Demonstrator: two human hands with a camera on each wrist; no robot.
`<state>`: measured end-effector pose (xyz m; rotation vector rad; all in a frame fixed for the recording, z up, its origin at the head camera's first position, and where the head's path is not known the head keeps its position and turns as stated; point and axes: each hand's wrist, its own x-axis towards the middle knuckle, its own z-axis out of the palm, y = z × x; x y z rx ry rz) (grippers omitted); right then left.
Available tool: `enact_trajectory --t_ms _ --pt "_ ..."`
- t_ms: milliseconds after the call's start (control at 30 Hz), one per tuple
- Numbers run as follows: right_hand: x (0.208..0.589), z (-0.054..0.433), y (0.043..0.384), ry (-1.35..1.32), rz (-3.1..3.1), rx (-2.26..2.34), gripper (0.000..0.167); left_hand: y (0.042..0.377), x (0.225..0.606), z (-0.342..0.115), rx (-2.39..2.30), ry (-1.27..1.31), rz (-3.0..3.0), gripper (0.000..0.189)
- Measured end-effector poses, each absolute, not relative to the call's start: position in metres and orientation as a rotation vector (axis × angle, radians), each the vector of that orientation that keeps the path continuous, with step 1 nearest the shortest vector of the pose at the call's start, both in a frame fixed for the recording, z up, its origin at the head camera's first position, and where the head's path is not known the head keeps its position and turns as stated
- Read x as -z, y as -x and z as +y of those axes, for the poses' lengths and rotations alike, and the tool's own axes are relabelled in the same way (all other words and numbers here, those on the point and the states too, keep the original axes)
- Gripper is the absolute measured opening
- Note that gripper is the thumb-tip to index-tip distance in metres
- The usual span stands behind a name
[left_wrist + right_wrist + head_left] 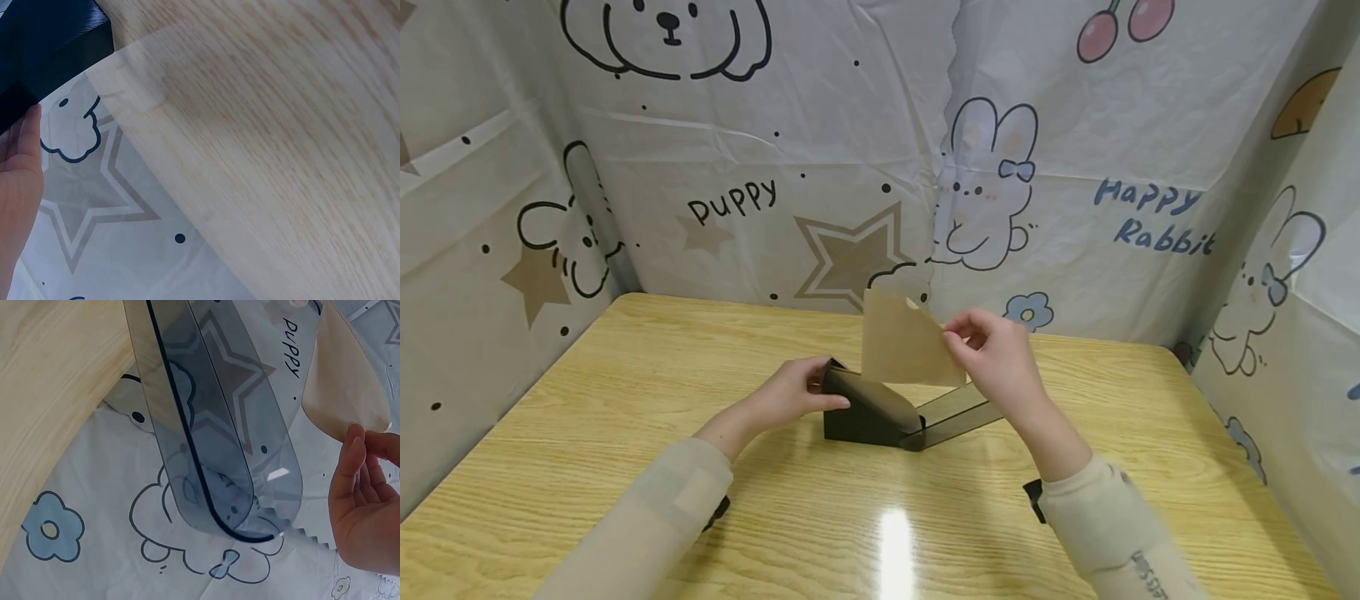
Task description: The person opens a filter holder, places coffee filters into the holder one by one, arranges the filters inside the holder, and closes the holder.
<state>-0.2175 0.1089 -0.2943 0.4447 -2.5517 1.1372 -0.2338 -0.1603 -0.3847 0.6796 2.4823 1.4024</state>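
A brown paper coffee filter (898, 342) hangs just over the box, its right edge pinched between the thumb and fingers of my right hand (1000, 367). The right wrist view shows the filter (344, 375) bowed open above the fingertips. My left hand (782, 393) grips the left end of a black filter box (861, 410), thumb on the near side and fingers at the back. From the box's right end, its clear smoky lid (958, 414) is swung out to the right. In the left wrist view the box (56, 56) appears beside my fingers.
The box stands on a light wood-grain table (820, 533). A printed cloth (820, 125) with puppies, rabbits and stars hangs along the table's back and sides. Dark straps (1035, 502) show at both cuffs.
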Motion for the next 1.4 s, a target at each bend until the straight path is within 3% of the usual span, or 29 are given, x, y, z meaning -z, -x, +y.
enact_trajectory --t_ms 1133,1400 --pt "0.316 0.09 0.216 -0.417 -2.55 -1.083 0.004 0.235 0.386 -0.159 -1.363 -0.642 2.525 0.031" --pt "0.323 0.083 0.215 -0.476 -2.543 -1.099 0.005 0.234 0.385 -0.16 -1.385 -0.64 2.506 0.046"
